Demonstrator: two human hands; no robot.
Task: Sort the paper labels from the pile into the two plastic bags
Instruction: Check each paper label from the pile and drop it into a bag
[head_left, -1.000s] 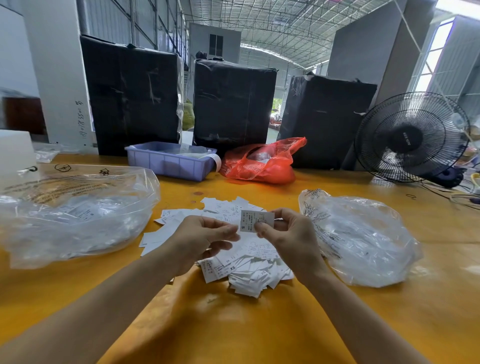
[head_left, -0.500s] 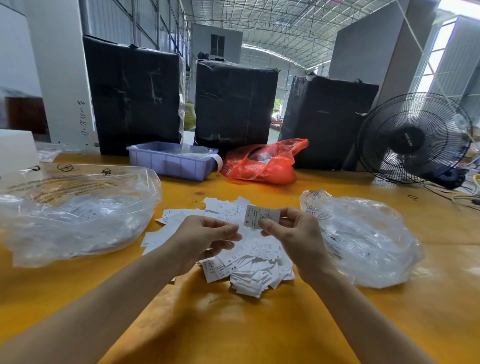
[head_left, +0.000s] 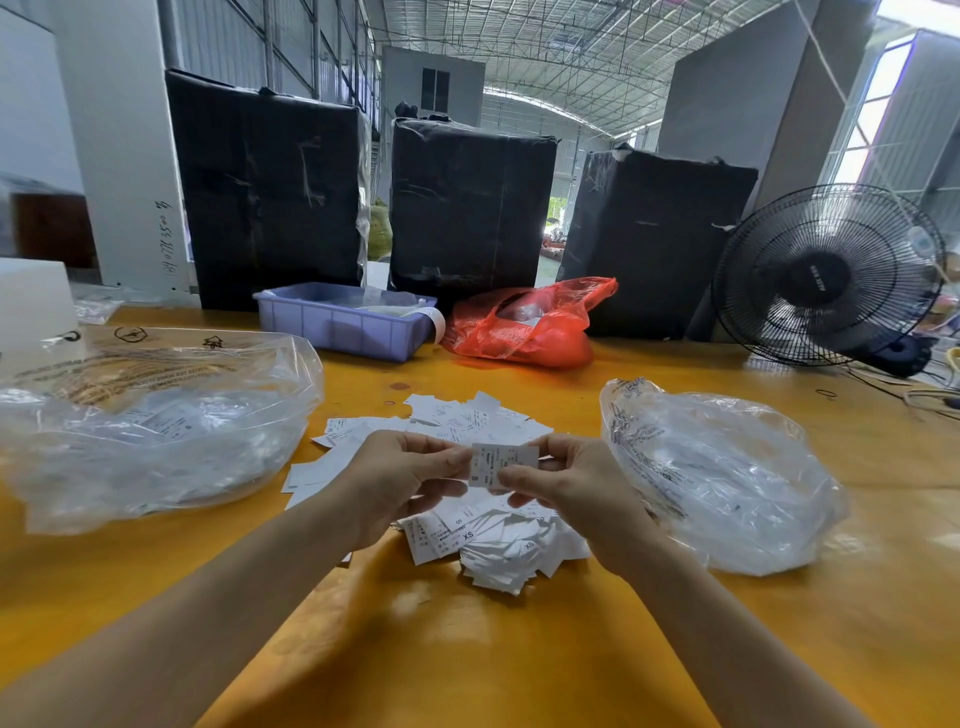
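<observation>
A heap of white paper labels (head_left: 498, 551) lies on the yellow table between two clear plastic bags. The left bag (head_left: 156, 431) is large and holds some labels. The right bag (head_left: 727, 483) is crumpled and printed along its rim. Just above the heap, both hands hold one label (head_left: 503, 461) marked "S". My right hand (head_left: 576, 493) pinches its lower right part between thumb and fingers. My left hand (head_left: 410, 478) has its curled fingertips on the label's left edge.
At the back of the table (head_left: 467, 649) stand a purple plastic tray (head_left: 337, 327) and a red plastic bag (head_left: 524, 332), with three black-wrapped bales (head_left: 467, 208) behind them. A black fan (head_left: 826, 275) and cables are at the right edge.
The right hand has brought the label down and left from where it held it alone. The left hand's fingertips have closed onto the label's left edge.
</observation>
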